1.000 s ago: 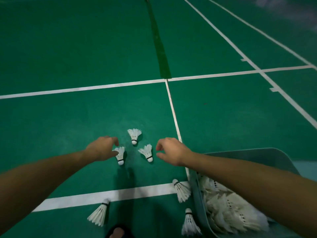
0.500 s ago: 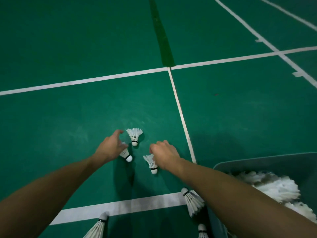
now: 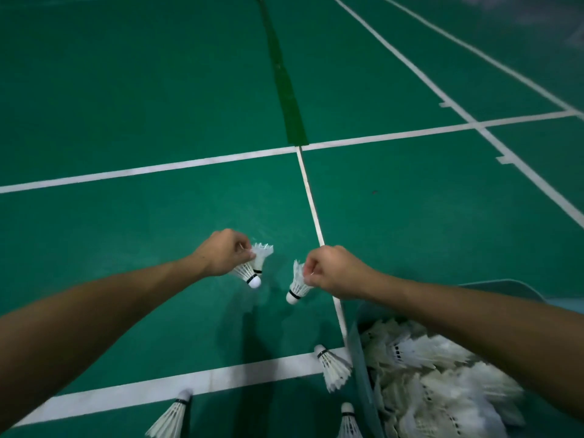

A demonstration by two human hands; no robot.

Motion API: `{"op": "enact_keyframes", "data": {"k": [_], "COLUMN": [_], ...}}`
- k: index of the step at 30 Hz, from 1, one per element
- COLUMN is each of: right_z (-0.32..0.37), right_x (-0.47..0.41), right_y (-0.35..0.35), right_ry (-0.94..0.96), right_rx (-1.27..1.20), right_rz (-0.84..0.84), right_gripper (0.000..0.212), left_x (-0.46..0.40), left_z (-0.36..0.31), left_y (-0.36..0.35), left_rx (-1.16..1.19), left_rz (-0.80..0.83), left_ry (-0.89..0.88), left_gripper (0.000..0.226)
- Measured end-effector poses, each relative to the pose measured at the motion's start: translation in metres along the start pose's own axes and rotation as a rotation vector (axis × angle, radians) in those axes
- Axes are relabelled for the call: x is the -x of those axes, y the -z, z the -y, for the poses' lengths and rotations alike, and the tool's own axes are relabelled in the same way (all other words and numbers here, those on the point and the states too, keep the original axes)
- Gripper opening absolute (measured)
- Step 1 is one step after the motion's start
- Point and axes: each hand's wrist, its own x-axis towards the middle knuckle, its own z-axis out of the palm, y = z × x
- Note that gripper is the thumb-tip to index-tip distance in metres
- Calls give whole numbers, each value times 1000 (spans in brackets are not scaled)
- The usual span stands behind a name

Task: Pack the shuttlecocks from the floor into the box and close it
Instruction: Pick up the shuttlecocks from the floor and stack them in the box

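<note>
On green court floor (image 3: 126, 105), your left hand (image 3: 222, 252) pinches two shuttlecocks (image 3: 252, 270) by feathers, right hand (image 3: 331, 270) pinches one shuttlecock (image 3: 297, 287), corks pointing down.

The left hand (image 3: 222, 252) pinches two shuttlecocks (image 3: 252, 270) by their feathers; the right hand (image 3: 331, 270) pinches another shuttlecock (image 3: 297, 287); a box (image 3: 358, 336) of shuttlecocks sits lower right.

- A single head-worn, wide-angle view, looking forward and steeply down onto a green court floor (image 3: 126, 90) with white lines.
- It sits close above both bare forearms; the far court stretches away at the top edge.
</note>
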Motion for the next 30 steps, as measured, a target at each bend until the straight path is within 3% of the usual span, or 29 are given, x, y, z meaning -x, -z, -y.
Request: {"op": "enact_keyframes", "data": {"k": [7,14,21,30], "right_z": [-4,-41,-120,-170], "right_x": [109,195,252,271], "right_y": [85,128,88,41], "right_ry": [0,-127,-417,-520], "right_rx": [-36,92,187,152], "right_rz": [-55,35,49,-22], "right_gripper": [7,9,19,21], "left_x": [85,137,157,159], "left_z": [-122,-229,-283,-294], "left_y": [55,42,-30,-74], "left_rx": [19,-15,-179,-330], "left_rz": [12,70,257,219], "left_ry": [-268,-472,-553,-620], "left_gripper": [19,17,17,21]}}
